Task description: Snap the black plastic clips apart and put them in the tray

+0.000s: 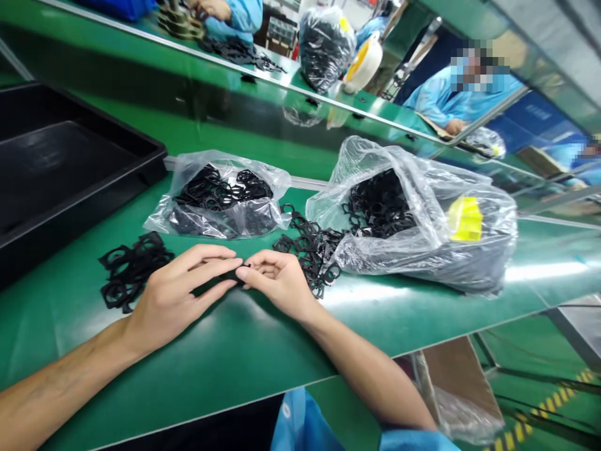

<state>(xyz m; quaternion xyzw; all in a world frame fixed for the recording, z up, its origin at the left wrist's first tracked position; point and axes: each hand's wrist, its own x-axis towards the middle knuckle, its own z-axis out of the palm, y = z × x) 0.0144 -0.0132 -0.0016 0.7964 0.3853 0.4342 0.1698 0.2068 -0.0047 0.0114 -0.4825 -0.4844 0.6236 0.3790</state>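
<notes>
Both hands meet over the green tabletop [263,351], around a small black plastic part [230,275] that is mostly covered by fingers. My left hand [173,294] grips it between thumb and fingers. From the other side, my right hand [284,282] pinches its end, with the other fingers curled in. Beside my left hand lies a pile of black square parts with round openings [117,269]. More loose black frames [310,244] are spread behind my right hand, by the mouth of a large clear plastic bag [432,263] filled with similar parts.
A smaller clear bag of black parts [225,194] lies behind my hands. To the left stands a large black tray [94,181]. A low partition [244,119] runs along the table's back. Beyond it, co-workers in blue sleeves [235,22] sit at another bench. A cardboard box [460,382] is below, right.
</notes>
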